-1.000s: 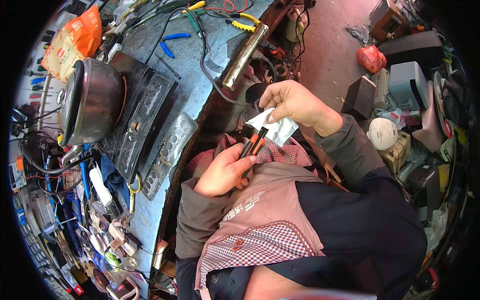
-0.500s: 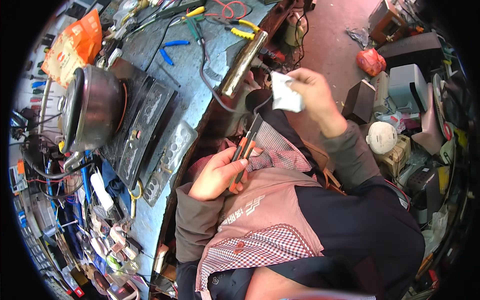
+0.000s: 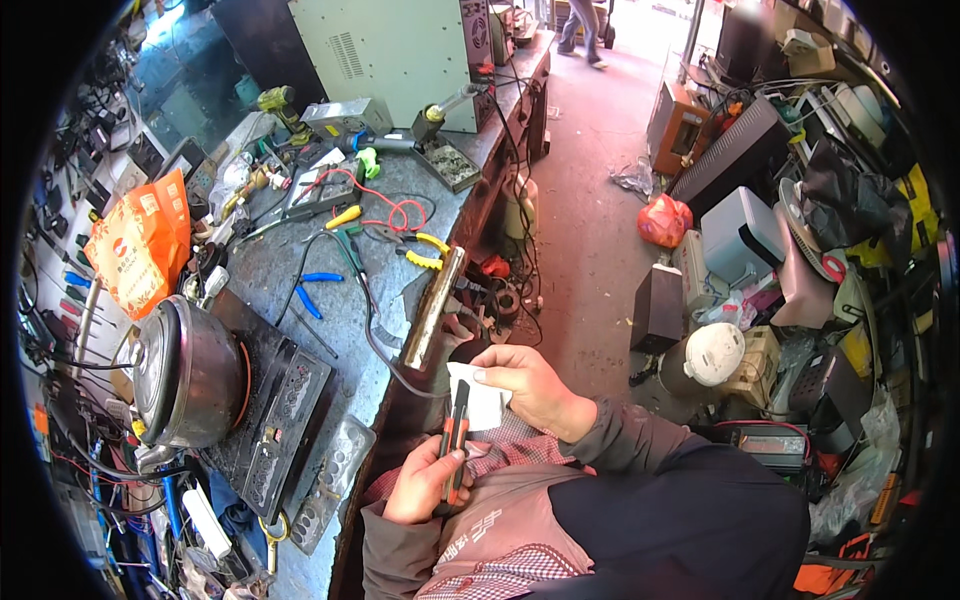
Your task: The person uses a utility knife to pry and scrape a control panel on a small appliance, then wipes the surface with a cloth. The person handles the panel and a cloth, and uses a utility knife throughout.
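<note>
Closed round a slim orange-and-black handled tool (image 3: 454,446), my left hand (image 3: 422,482) is in front of my apron. The tool's dark narrow end points up and overlaps a small white packet (image 3: 487,408); whether the two touch I cannot tell. My right hand (image 3: 535,388) pinches that packet by its upper edge, with fingers partly behind it. A grey cable (image 3: 400,378) runs from the bench toward the tool and packet; where it ends is hard to make out. Both hands are over my lap, just right of the bench edge.
The blue bench (image 3: 365,225) holds a lidded metal pot (image 3: 190,372), a black slab-like device (image 3: 285,430), blue-handled pliers (image 3: 310,295), yellow-handled pliers (image 3: 425,250) and an orange bag (image 3: 140,245). On the right, boxes and a white-topped cylinder (image 3: 712,355) crowd the floor. A person's legs (image 3: 583,28) are far off.
My right hand has brought the white packet down and left, up to the tool in my left hand. The view has tilted up, so more of the bench and floor shows.
</note>
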The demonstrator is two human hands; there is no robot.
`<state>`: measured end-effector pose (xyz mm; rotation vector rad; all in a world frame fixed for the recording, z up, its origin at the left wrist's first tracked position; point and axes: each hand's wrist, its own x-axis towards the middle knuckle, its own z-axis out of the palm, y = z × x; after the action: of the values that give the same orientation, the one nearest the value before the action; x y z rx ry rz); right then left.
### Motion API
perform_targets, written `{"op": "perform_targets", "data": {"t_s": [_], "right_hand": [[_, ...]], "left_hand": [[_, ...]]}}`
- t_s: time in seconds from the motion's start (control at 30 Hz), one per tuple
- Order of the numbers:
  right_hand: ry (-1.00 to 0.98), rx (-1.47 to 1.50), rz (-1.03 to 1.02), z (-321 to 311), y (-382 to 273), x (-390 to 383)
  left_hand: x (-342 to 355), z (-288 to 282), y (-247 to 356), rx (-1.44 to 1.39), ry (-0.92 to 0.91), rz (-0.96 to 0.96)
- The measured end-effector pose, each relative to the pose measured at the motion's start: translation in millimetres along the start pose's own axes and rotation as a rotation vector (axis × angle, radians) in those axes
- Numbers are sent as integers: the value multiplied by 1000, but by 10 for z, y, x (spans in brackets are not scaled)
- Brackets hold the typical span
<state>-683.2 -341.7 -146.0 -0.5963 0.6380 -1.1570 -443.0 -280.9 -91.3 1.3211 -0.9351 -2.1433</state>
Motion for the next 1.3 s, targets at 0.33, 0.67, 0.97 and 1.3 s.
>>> {"op": "perform_targets", "data": {"t_s": [0.33,0.67,0.97,1.3], "right_hand": [[89,-352,-104,45,64,100],[138,-67,-116,-162,-118,374],[-327,-209,223,1109,576,-89],[-724,-898,-327,1210,642,-198]], "left_hand": [[-83,-37,-147,-5,16,63],[-676,-177,-403,186,285,549],[-644,-183,-610,-317,483,661],[-756,-224,-753,-373,709,803]]}}
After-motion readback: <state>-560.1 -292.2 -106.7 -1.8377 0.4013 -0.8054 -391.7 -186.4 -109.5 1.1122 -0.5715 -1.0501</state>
